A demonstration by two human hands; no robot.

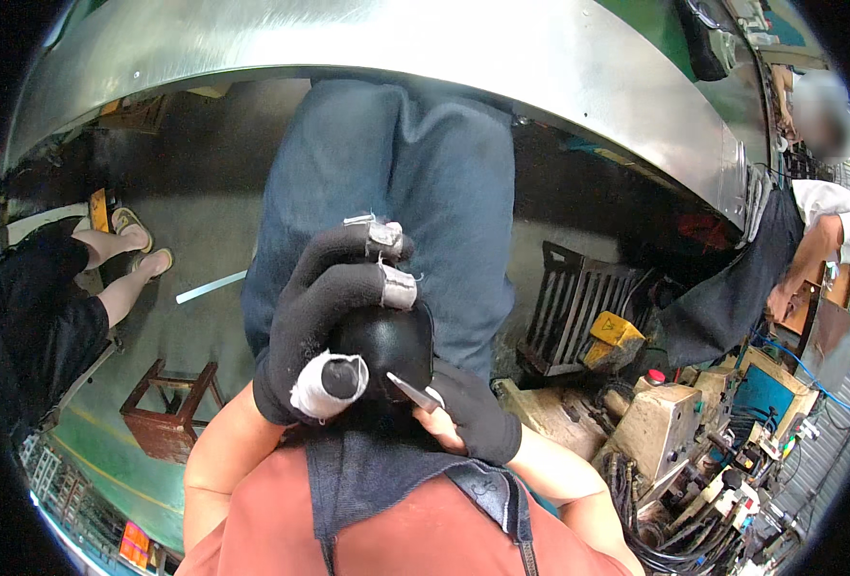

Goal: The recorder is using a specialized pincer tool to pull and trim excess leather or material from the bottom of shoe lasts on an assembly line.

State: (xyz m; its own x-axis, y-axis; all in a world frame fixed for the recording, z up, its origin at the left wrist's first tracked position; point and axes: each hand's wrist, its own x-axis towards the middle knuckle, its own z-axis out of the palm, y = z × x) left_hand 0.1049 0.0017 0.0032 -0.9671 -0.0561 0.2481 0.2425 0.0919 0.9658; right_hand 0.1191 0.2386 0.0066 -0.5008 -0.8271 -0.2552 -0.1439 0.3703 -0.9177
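Just above my lap, my left hand [311, 305] is closed round a glossy black rounded piece [383, 344]; its kind I cannot make out. The hand wears a black glove, with pale tape round fingertips and a white wrap round the thumb. A short pointed metal blade [408, 392] sticks out of my right hand [480, 415], pinched between thumb and fingers. Its tip lies over the black piece; whether it touches is unclear. On this glove the fingertips are bare. The handle of the blade is hidden in my grip. Dark blue cloth [386, 163] covers my legs beneath.
A metal table [377, 38] spans the front, over my knees. To the right are a dark slatted crate [574, 298], a yellow box [614, 336], a machine [663, 422] with hoses, and a person. At left, a wooden stool [167, 408], a white strip [211, 287] and another person's legs.
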